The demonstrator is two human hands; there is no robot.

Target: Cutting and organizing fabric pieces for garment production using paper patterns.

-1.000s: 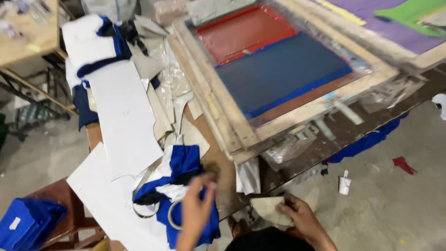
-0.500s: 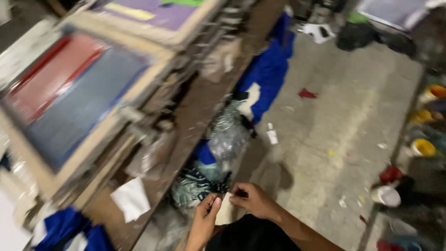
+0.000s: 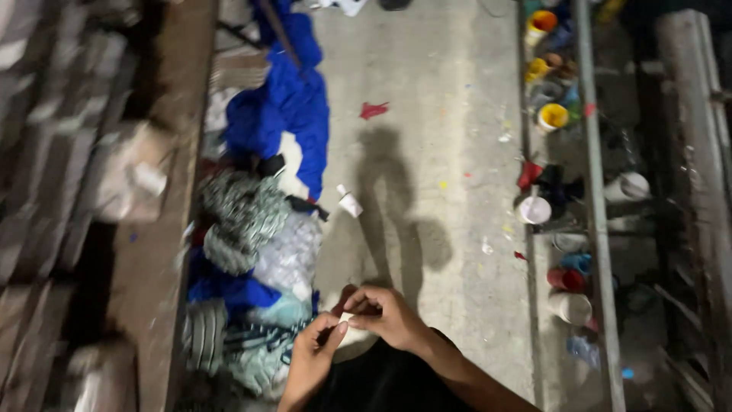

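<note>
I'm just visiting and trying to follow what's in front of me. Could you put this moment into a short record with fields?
Left hand: left hand pinches a small pale piece, too small to identify
Right hand: right hand grips the same piece from above
Beside the hands: heap of blue cloth and clear plastic bags on the floor
Floor: grey concrete floor, paint-flecked
Right side: paint pots by a metal pole

L hand (image 3: 314, 351) & R hand (image 3: 386, 314) pinch small pale scrap (image 3: 347, 317) beside blue cloth pile (image 3: 286, 107), over concrete floor (image 3: 435, 114).
</note>
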